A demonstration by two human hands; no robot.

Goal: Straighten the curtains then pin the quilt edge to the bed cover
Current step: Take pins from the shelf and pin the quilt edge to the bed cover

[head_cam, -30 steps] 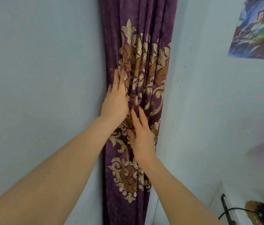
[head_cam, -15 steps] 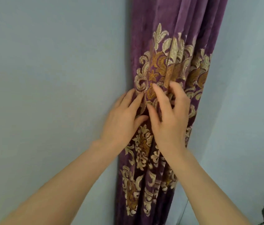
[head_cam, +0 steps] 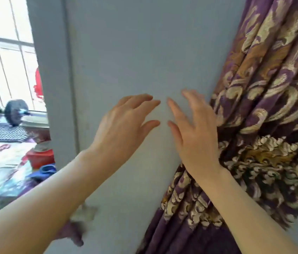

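Observation:
A purple curtain (head_cam: pixel 265 125) with gold and cream embroidery hangs bunched in folds on the right. My left hand (head_cam: pixel 124 125) hovers in front of the grey wall, fingers spread, holding nothing. My right hand (head_cam: pixel 194 131) is beside it, fingers apart, its outer edge against the curtain's left fold. A patterned quilt (head_cam: pixel 1 171) lies on the bed at the lower left. A blurred scrap of purple cloth (head_cam: pixel 75 230) shows under my left forearm.
A grey wall (head_cam: pixel 126 52) fills the centre. At left a barred window (head_cam: pixel 1 52) stands behind a dumbbell (head_cam: pixel 3 110), with a dark dotted cushion (head_cam: pixel 1 132), a red box (head_cam: pixel 40 158) and a blue item (head_cam: pixel 46 171) below.
Both hands have let go of the curtain folds and moved left in front of the wall. The view has swung left, bringing the window and bed into sight.

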